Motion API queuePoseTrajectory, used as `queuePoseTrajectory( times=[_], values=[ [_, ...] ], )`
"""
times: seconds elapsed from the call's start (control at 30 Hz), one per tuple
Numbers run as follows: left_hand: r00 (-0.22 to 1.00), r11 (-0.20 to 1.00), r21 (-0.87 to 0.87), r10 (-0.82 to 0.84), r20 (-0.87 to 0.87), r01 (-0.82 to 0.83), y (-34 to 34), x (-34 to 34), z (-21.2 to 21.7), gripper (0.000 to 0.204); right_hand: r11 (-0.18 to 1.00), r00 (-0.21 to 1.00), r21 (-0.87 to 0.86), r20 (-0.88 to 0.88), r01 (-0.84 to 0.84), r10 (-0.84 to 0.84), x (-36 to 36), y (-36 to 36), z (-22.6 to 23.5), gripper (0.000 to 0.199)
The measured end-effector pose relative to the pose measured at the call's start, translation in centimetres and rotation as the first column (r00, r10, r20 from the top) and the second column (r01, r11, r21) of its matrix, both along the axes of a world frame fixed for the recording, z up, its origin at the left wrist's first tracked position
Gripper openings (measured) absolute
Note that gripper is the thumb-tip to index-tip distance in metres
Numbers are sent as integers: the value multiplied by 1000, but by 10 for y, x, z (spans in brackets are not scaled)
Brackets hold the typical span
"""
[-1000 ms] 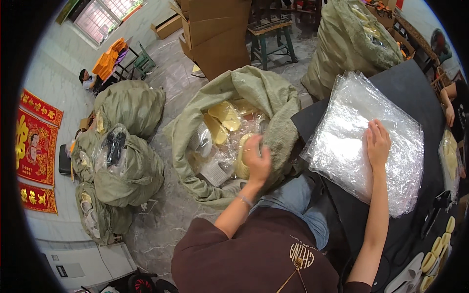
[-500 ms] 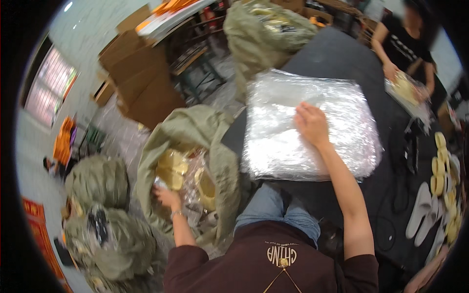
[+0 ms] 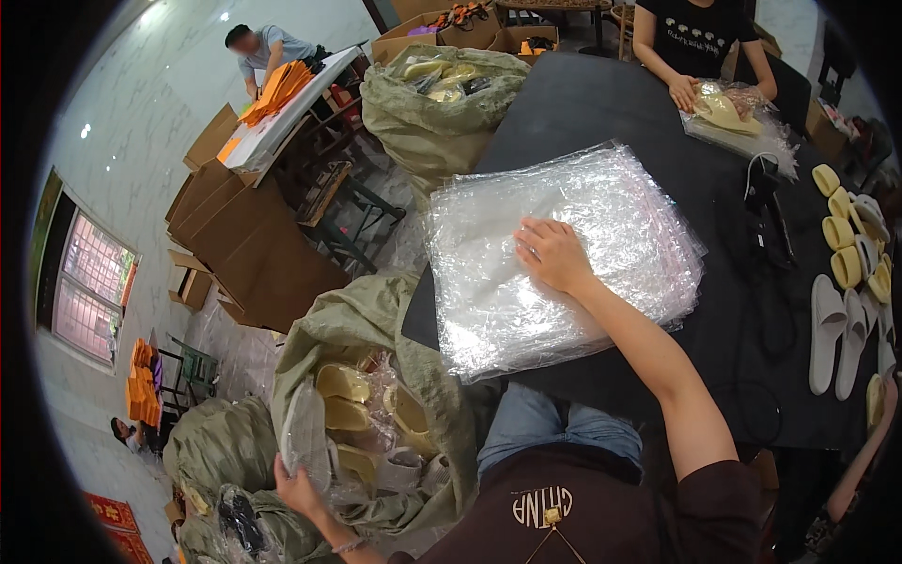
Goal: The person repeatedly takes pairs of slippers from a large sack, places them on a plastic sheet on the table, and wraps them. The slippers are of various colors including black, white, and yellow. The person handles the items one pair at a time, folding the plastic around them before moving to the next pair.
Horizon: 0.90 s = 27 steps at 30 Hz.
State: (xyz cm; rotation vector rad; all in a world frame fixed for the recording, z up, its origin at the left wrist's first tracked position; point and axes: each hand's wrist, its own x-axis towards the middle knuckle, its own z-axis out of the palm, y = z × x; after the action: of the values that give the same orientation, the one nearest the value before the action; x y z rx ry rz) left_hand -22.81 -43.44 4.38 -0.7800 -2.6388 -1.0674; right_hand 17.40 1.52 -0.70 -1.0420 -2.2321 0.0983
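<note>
My right hand (image 3: pixel 556 256) rests, fingers stretched, on a thick stack of clear plastic bags (image 3: pixel 479 310) on the black table. At the left rim of an open green woven sack (image 3: pixel 442 376), my left hand (image 3: pixel 299 489) grips a pale grey slipper (image 3: pixel 305 428) that seems wrapped in clear plastic. Its fingers are partly hidden behind the slipper. Inside the sack lie several yellow slippers (image 3: pixel 345 383) and a few grey ones (image 3: pixel 399 470) in clear wrapping.
Unwrapped grey slippers (image 3: pixel 825 329) and yellow slippers (image 3: pixel 839 233) line the right side of the black table (image 3: pixel 601 94). Across it, a person (image 3: pixel 695 42) handles bagged yellow slippers (image 3: pixel 723 113). More filled sacks (image 3: pixel 413 132) and folded cardboard (image 3: pixel 249 240) stand around.
My left hand has moved from inside the sack to its left rim, now with the grey slipper in it. My right hand stays on the bag stack. The view has shifted.
</note>
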Motion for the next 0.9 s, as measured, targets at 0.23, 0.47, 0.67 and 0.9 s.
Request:
queuePoseTrajectory(
  times=[0.23, 0.47, 0.67, 0.9],
  values=[
    [922, 853, 351, -365, -132, 387, 26, 96, 156, 50, 1000, 1000, -6, -5, 8, -8, 0, -2, 0, 30],
    [332, 582, 120, -273, -903, 805, 128, 128, 184, 36, 999, 1000, -45, -9, 19, -20, 3, 1, -5, 31],
    [180, 229, 73, -490, -853, 971, 230, 155, 110, 16, 515, 418, -507, -862, -691, -288, 37, 52, 1, 36],
    [-47, 86, -304, -914, -404, 949, 313, 168, -13, 35, 356, 276, -537, -772, -764, -572, 189, 113, 27, 34]
  ],
)
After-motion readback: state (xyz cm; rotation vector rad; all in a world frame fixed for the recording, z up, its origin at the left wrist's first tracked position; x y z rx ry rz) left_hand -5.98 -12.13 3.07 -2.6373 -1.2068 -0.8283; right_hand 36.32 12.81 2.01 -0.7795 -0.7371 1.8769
